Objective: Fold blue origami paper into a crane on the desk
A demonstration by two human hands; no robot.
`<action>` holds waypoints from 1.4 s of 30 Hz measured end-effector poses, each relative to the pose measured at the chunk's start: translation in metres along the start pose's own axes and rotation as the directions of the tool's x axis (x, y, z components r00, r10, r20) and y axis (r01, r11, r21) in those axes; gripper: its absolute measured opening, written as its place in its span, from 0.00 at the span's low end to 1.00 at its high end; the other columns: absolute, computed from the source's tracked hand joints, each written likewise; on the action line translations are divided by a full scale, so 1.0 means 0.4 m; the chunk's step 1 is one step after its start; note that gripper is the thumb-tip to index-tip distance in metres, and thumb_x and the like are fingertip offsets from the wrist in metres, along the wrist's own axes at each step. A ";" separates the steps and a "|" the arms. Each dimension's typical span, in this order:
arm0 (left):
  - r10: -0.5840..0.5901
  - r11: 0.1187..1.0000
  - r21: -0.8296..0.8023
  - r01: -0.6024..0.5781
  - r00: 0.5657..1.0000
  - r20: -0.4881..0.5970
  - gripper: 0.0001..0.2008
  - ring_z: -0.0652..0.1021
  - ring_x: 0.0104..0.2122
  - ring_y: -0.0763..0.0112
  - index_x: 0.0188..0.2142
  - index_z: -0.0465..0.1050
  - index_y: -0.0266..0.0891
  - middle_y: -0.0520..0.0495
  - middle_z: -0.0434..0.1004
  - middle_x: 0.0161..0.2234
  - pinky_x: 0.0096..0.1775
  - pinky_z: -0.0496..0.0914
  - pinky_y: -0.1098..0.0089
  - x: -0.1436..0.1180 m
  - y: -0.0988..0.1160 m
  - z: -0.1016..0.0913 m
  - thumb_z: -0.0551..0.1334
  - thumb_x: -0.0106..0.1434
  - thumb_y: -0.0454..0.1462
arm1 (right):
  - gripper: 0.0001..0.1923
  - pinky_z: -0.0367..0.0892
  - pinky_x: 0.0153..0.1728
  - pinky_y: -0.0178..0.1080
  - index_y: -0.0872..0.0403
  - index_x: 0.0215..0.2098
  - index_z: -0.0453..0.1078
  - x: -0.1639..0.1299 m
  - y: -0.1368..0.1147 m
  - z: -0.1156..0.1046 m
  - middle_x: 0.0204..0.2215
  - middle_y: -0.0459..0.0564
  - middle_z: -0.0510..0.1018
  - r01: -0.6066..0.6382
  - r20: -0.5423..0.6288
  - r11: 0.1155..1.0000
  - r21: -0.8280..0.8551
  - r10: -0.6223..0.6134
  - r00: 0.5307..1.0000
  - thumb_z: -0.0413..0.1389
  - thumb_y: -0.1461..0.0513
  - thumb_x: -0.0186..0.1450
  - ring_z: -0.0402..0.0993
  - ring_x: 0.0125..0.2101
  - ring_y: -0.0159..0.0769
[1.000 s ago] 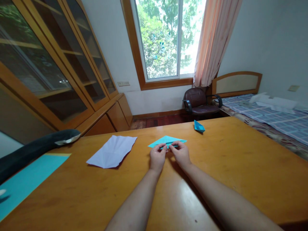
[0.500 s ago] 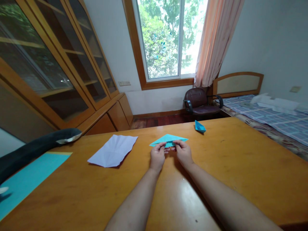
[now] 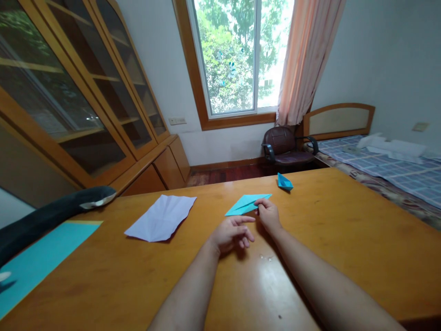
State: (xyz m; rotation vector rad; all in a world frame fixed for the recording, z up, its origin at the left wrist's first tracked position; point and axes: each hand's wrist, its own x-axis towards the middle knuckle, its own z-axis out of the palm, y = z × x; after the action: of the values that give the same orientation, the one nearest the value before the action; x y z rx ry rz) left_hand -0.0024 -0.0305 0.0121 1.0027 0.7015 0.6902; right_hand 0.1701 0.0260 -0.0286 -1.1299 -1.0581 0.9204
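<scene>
A folded sheet of turquoise paper [image 3: 241, 204], long and pointed at both ends with a crease along its middle, is pinched near its right part by my right hand [image 3: 269, 216]. Just below and left of it is my left hand [image 3: 234, 235], off the paper, its fingers apart and nothing in them. Beyond my right hand a small blue paper boat [image 3: 285, 183] rests near the far edge of the wooden table [image 3: 344, 239]. A creased white sheet of paper [image 3: 161, 218] lies to the left of my hands.
At the far left, a turquoise sheet [image 3: 51, 257] with a yellow edge lies on the table beside a dark curved object [image 3: 58, 211]. Past the table stand a brown armchair [image 3: 287, 145], a bed [image 3: 389, 161] and a glass-fronted cabinet [image 3: 113, 92].
My left hand has let go of the folded paper and drawn down, its fingers opening. The paper has tilted, its right end now higher, still in my right hand.
</scene>
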 end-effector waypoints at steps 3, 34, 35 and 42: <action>0.136 0.976 -0.164 -0.140 0.990 -0.036 0.25 0.72 0.15 0.75 0.38 0.76 0.38 0.46 0.76 0.22 0.17 0.61 0.76 -0.031 0.036 -0.048 0.72 0.43 0.48 | 0.08 0.59 0.20 0.34 0.52 0.23 0.68 -0.008 -0.007 0.008 0.13 0.41 0.66 -0.024 0.089 1.000 -0.001 0.024 0.996 0.50 0.57 0.50 0.63 0.17 0.31; 0.512 0.831 0.278 -0.482 0.468 -0.720 0.20 0.71 0.24 0.78 0.42 0.63 0.41 0.58 0.70 0.26 0.30 0.64 0.77 0.088 -0.021 -0.128 0.65 0.49 0.38 | 0.16 0.60 0.20 0.32 0.51 0.35 0.63 -0.036 -0.029 0.029 0.18 0.40 0.72 -0.206 0.291 0.971 0.125 0.162 0.943 0.57 0.53 0.52 0.65 0.18 0.29; 0.550 0.799 0.349 -0.489 0.363 -0.752 0.15 0.70 0.25 0.78 0.38 0.63 0.41 0.58 0.67 0.26 0.30 0.63 0.77 0.089 -0.019 -0.137 0.63 0.50 0.37 | 0.14 0.60 0.20 0.32 0.51 0.33 0.63 -0.038 -0.027 0.030 0.18 0.40 0.72 -0.210 0.317 0.972 0.104 0.168 0.933 0.57 0.54 0.52 0.65 0.18 0.29; 0.543 0.817 0.474 -0.328 0.162 -0.824 0.05 0.67 0.25 0.73 0.28 0.69 0.38 0.55 0.67 0.23 0.30 0.62 0.72 0.086 -0.023 -0.139 0.57 0.51 0.36 | 0.05 0.61 0.21 0.32 0.53 0.27 0.69 -0.061 -0.012 0.044 0.18 0.41 0.72 -0.044 0.386 0.999 0.013 0.036 0.922 0.55 0.60 0.52 0.65 0.18 0.28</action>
State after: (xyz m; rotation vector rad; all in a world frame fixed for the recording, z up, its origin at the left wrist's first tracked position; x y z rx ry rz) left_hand -0.0237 0.0207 -0.0236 0.8910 1.5826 1.8926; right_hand 0.1473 0.0059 -0.0265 -0.9751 -1.3431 1.2173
